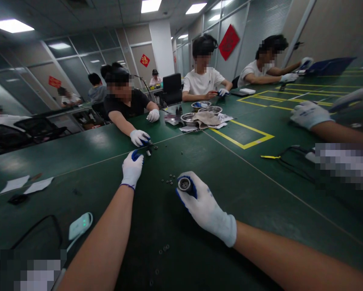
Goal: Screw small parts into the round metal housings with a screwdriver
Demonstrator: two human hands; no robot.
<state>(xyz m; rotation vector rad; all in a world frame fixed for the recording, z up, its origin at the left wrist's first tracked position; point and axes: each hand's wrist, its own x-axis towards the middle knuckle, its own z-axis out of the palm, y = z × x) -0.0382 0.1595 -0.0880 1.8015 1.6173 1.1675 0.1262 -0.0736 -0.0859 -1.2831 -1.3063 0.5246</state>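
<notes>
Both my hands wear white gloves with blue fingertips. My right hand (204, 204) is closed around a small round metal part (185, 184), its open end facing up. Just left of it several tiny dark rings (168, 180) lie loose on the green table (248, 190). My left hand (132, 167) reaches far forward, fingers curled down onto the table beside small dark parts (149, 152); what is under its fingertips is hidden. A seated person's gloved hand (139, 137) rests just beyond it.
Metal bowls (189, 117) and a rag (207, 118) sit mid-table beside a yellow taped rectangle (245, 135). More small rings (164, 249) lie near me. A white device (79, 226) with cable and paper slips (26, 184) are left. Black cables (290, 155) and another person's gloved hand (310, 114) are right.
</notes>
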